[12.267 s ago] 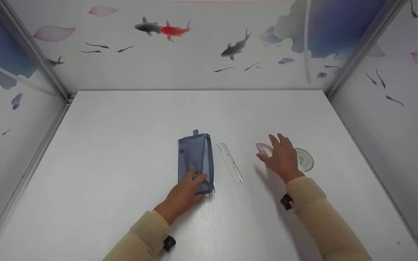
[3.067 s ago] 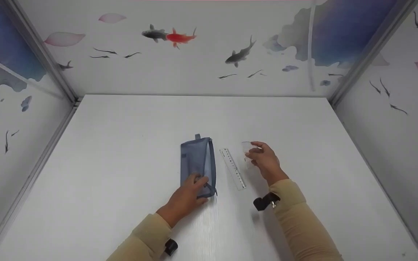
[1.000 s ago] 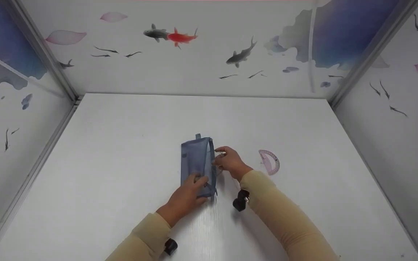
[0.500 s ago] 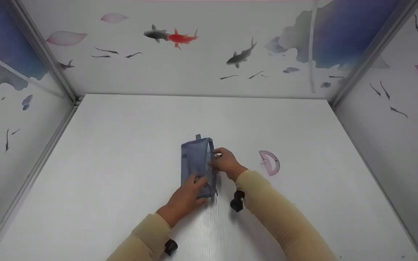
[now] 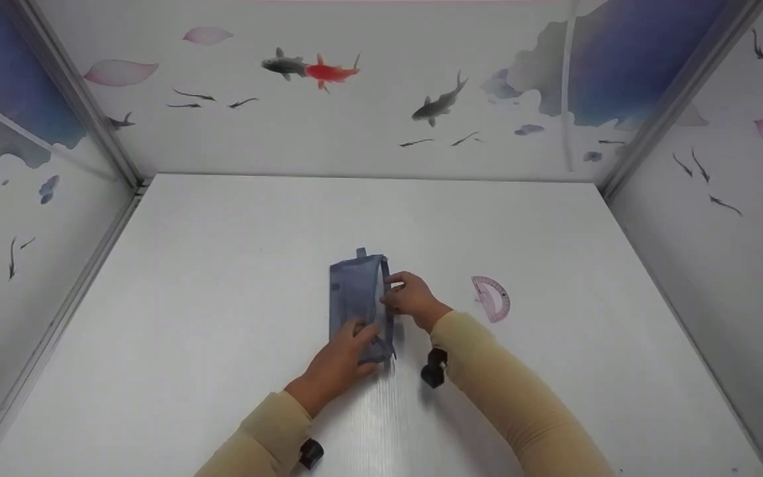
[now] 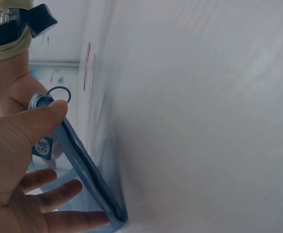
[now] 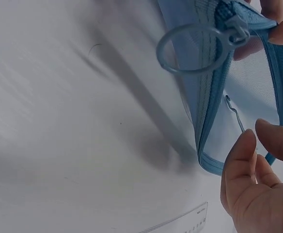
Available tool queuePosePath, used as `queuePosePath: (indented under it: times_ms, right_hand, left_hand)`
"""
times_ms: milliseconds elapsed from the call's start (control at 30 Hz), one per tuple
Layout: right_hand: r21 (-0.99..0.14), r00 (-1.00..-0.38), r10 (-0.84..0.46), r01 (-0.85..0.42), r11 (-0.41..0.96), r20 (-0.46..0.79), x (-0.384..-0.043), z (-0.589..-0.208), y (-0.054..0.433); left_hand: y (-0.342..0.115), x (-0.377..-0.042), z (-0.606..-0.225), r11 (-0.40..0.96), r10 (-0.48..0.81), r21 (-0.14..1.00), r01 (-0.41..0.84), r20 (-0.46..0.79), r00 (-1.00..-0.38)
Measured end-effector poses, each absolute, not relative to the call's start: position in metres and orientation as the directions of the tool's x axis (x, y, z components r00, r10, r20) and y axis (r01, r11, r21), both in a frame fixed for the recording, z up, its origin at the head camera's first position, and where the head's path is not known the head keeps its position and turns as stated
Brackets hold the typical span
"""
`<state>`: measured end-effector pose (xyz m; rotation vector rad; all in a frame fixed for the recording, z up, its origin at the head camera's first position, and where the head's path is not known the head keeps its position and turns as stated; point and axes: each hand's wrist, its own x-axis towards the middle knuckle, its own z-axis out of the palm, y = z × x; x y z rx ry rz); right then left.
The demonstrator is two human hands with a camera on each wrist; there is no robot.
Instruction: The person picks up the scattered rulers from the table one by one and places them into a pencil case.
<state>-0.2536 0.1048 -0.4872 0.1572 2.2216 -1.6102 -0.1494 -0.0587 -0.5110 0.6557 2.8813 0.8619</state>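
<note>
A blue see-through mesh pencil case [image 5: 352, 285] lies on the white table with its zip side gaping towards the right. My left hand [image 5: 336, 368] grips its near end, the thumb on the zipped edge in the left wrist view. A ring zip pull [image 7: 162, 53] hangs at that end. Beside the opening, my right hand [image 5: 418, 301] pinches a thin clear piece, seen edge-on [image 7: 237, 116], the clear protractor. Its fingertips reach into the mouth of the case. Most of the protractor is hidden by fingers and mesh.
A pink protractor [image 5: 493, 299] lies right of the right hand. The end of a clear ruler [image 7: 192, 221] shows on the table in the right wrist view; the right arm hides it from the head view. Printed walls [image 5: 355, 132] enclose the table.
The clear protractor has left its spot at the right; my right hand has brought it leftwards to the case's opening, the fingertips now slightly further in. My left hand has kept its hold.
</note>
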Motion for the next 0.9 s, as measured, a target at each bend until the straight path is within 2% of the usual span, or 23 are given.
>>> queuePosePath:
  times_ms: [567, 900]
  right_hand:
    - [-0.924, -0.941, -0.139, 0.263, 0.276, -0.309, -0.253, -0.487, 0.115]
    - [-0.934, -0.953, -0.130, 0.231, 0.271, -0.273, -0.251, -0.480, 0.125]
  left_hand:
    - [-0.060, -0.149, -0.515, 0.744, 0.440, 0.490, 0.455, 0.154, -0.885]
    - [-0.059, -0.150, -0.514, 0.753, 0.433, 0.501, 0.427, 0.111, -0.894]
